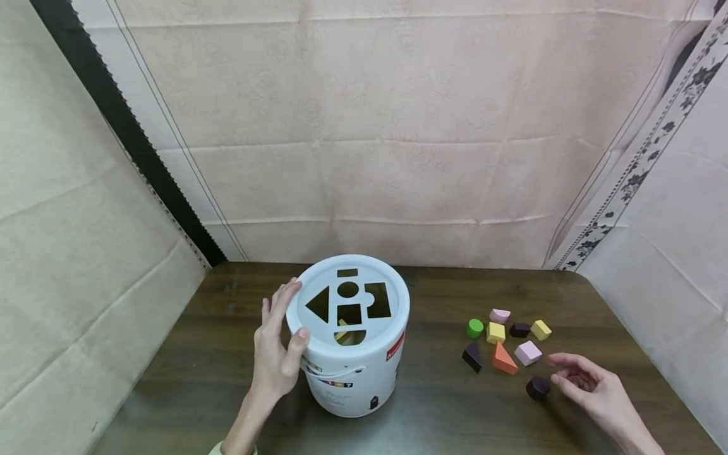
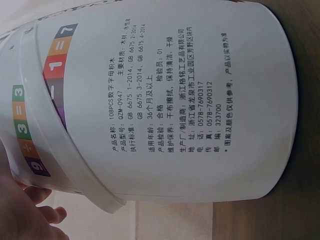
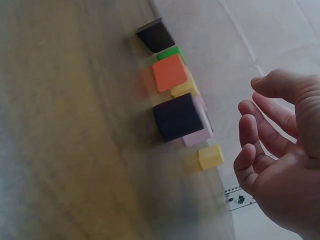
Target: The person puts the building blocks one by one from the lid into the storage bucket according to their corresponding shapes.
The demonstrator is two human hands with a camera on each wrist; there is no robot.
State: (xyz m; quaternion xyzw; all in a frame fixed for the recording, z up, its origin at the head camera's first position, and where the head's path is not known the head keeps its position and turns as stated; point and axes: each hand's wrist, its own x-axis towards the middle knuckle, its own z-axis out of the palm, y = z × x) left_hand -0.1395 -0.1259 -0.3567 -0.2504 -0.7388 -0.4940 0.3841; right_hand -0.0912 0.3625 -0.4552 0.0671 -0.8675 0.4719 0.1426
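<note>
A white bucket (image 1: 354,390) stands on the wooden table, its lid (image 1: 325,273) pierced by several shaped holes. My left hand (image 1: 277,351) rests against the lid's left edge, thumb at the front rim and fingers extended along the side. The left wrist view shows that hand (image 2: 22,205) beside the bucket's printed wall (image 2: 200,100). Over the table at right, my right hand (image 1: 586,385) has loosely bent fingers with nothing between them. Its fingertips are close to a dark round block (image 1: 538,388); in the right wrist view the hand (image 3: 280,145) is apart from the blocks.
Left of the right hand lie a lilac block (image 1: 527,353), an orange triangular block (image 1: 503,359), a dark triangular block (image 1: 472,356), a green round block (image 1: 474,328) and yellow blocks (image 1: 495,332). A yellow piece (image 1: 341,335) shows through the lid. Pale cloth (image 1: 364,183) hangs behind the table.
</note>
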